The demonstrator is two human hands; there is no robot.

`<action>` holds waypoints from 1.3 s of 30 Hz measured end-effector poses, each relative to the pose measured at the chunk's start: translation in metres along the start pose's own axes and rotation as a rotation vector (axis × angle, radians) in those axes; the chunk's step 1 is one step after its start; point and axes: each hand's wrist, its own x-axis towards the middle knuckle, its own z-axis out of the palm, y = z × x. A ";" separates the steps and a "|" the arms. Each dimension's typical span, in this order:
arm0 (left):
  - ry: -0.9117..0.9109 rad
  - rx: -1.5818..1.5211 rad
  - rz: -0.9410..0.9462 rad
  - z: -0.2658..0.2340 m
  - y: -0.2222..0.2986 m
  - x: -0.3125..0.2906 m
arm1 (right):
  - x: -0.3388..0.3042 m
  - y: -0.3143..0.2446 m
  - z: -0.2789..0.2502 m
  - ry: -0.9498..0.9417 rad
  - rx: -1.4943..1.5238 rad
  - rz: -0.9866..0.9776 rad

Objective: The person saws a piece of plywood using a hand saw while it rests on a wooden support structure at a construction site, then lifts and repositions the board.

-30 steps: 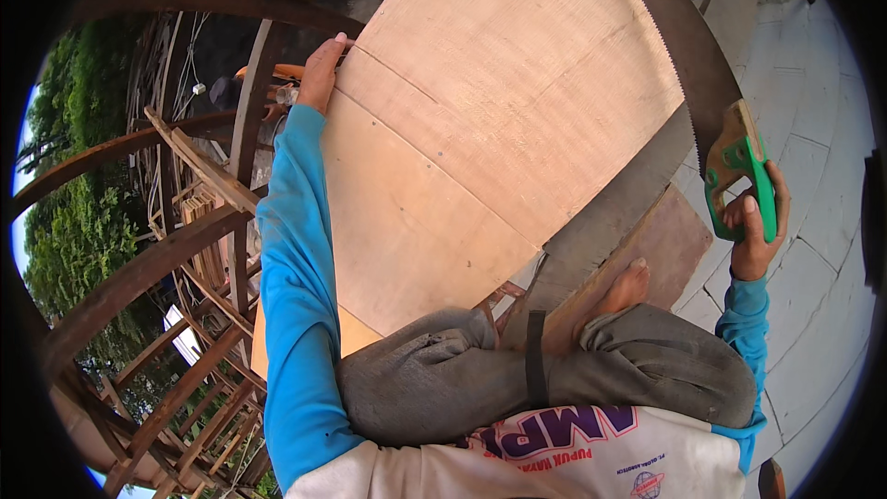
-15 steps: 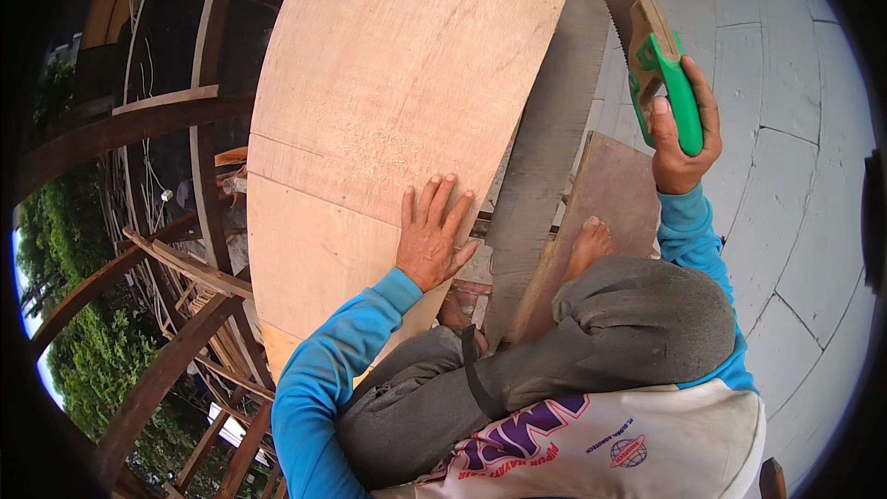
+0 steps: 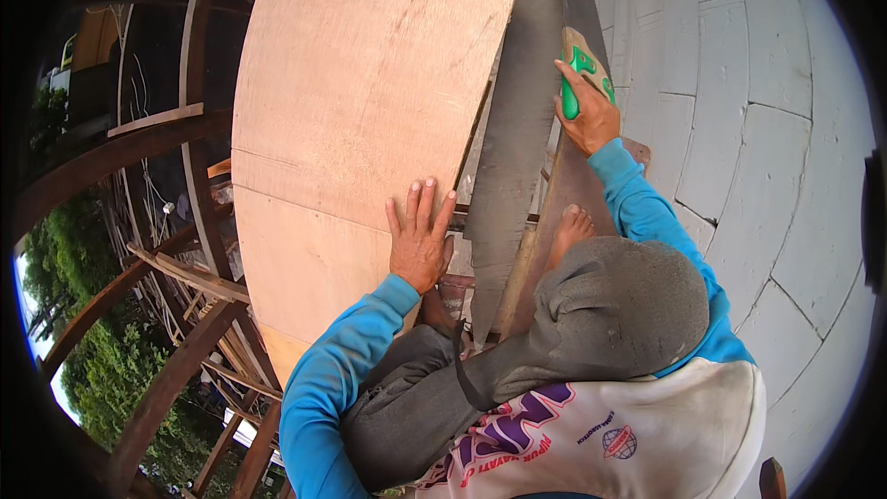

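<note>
My left hand (image 3: 420,238) lies with spread fingers on the right edge of a broad plywood sheet (image 3: 356,92), which shows a dark line across its surface. Over to the right, my right hand (image 3: 591,115) is wrapped round the green grip of a handsaw (image 3: 584,63). The saw lies flat-side up beside the grey beam, its blade stretching away toward the far edge. Between sheet and saw runs a long grey beam (image 3: 513,148). My bare foot (image 3: 571,229) rests on a brown board (image 3: 605,194) below the right hand.
Pale grey planks (image 3: 748,157) cover the right side. On the left, dark wooden framing (image 3: 189,333) stands over a drop, with green trees (image 3: 125,360) far below. Gaps show between the plywood and the beam near my feet.
My right hand has brought the saw leftward and turned it flatter, close to the beam. The sawdust pile on the plywood is gone. My left hand stays on the sheet.
</note>
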 end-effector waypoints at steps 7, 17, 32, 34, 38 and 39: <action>0.060 0.033 0.017 0.002 -0.010 -0.004 | -0.049 0.018 -0.011 -0.198 0.152 -0.069; 0.111 0.017 0.026 0.005 -0.009 -0.002 | -0.144 0.041 -0.026 -0.695 -0.068 -0.131; 0.395 -0.185 -0.117 0.025 0.066 -0.014 | -0.131 0.040 -0.048 -1.161 -0.128 0.047; 0.392 -0.432 -0.174 0.039 0.090 -0.027 | -0.120 0.042 -0.048 -1.156 -0.128 0.049; 0.268 -1.060 -0.911 0.088 0.112 -0.061 | -0.092 0.044 -0.044 -1.055 -0.151 0.035; 0.280 -1.050 -0.923 0.101 0.106 -0.073 | -0.080 0.036 -0.043 -1.057 -0.141 0.019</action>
